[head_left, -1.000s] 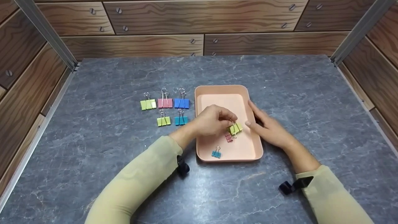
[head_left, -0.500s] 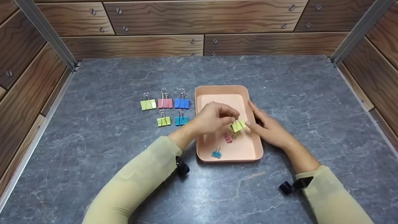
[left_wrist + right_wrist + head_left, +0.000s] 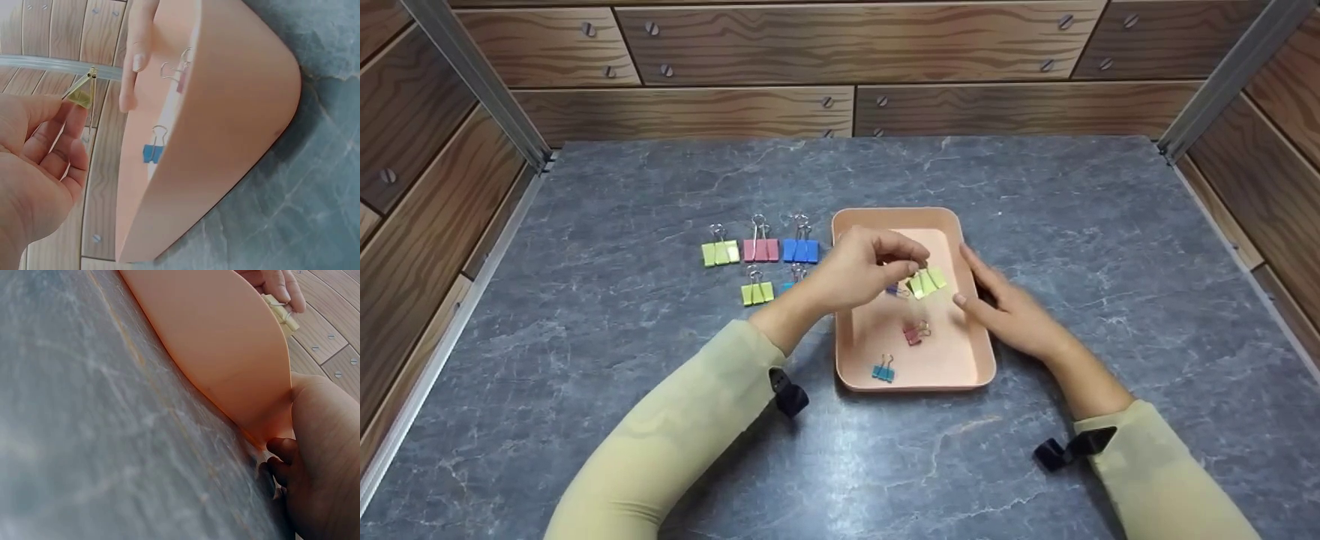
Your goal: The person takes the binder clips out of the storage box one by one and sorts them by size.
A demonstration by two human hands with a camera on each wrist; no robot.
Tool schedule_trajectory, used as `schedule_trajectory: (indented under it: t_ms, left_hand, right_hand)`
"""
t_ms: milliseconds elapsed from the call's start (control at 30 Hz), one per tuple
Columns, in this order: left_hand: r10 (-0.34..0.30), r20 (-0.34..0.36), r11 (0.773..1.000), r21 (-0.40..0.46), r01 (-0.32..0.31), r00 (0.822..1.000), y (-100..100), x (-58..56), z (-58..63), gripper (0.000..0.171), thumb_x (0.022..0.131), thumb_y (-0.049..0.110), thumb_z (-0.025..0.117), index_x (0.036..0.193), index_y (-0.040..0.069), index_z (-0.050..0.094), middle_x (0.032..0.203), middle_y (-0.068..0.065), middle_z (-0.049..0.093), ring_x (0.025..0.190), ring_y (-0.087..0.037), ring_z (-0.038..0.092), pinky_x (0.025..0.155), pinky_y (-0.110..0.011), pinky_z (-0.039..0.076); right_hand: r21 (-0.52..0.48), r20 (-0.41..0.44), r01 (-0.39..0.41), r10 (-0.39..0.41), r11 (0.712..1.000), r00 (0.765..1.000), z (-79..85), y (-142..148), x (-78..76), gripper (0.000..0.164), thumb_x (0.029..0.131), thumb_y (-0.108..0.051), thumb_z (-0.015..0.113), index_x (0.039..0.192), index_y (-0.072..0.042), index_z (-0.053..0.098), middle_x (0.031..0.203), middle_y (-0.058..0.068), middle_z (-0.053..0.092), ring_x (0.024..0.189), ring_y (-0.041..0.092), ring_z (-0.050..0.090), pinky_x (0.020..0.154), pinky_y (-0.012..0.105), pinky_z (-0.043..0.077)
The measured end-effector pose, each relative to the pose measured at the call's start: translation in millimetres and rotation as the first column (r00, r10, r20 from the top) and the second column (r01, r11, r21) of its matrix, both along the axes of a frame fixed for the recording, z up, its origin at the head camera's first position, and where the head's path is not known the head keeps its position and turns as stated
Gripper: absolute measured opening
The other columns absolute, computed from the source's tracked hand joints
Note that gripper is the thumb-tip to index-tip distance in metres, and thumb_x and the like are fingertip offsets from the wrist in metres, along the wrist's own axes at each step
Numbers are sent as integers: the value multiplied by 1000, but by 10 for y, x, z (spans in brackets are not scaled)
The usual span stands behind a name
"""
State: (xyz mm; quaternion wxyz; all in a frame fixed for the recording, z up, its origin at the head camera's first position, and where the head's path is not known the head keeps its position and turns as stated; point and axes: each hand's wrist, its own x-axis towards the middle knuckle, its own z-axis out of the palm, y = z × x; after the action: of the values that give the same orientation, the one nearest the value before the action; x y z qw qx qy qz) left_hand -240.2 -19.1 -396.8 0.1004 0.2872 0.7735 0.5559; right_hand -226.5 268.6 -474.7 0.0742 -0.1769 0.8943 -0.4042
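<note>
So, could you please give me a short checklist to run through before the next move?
1. Yellow-green binder clip secured by the left hand: ok, pinched between its fingers.
2. Peach tray steadied by the right hand: ok, held at its right side.
3. Left hand free for another clip: not ok, occupied.
4. Dark blue binder clip in the tray fully visible: not ok, partly hidden.
5. Teal binder clip on the table clear of the left arm: cannot tell, the arm partly covers it.
</note>
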Motion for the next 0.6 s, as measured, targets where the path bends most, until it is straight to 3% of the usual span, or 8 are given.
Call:
schedule_trajectory:
  t_ms: [200, 600]
  left_hand:
    - [14, -28, 1000, 26, -13, 1000, -85, -5, 86, 20, 102, -2, 67, 118, -2, 78, 109, -10, 79, 93, -12, 72, 85, -28, 60]
    - [95, -59, 995, 16, -94, 994, -377, 7, 279, 19, 104, 2, 66, 117, 1, 80, 108, -6, 79, 94, -16, 73, 85, -33, 61]
  right_hand:
    - [17, -3, 6, -6, 1000, 1000, -10, 4, 1, 77, 108, -46, 59, 171, -33, 17, 173, 17, 23, 157, 43, 24, 126, 63, 19]
    - [2, -11, 2, -2, 1000, 1000, -28, 19, -6, 77, 108, -45, 60, 171, -31, 18, 173, 17, 22, 158, 41, 23, 126, 61, 18]
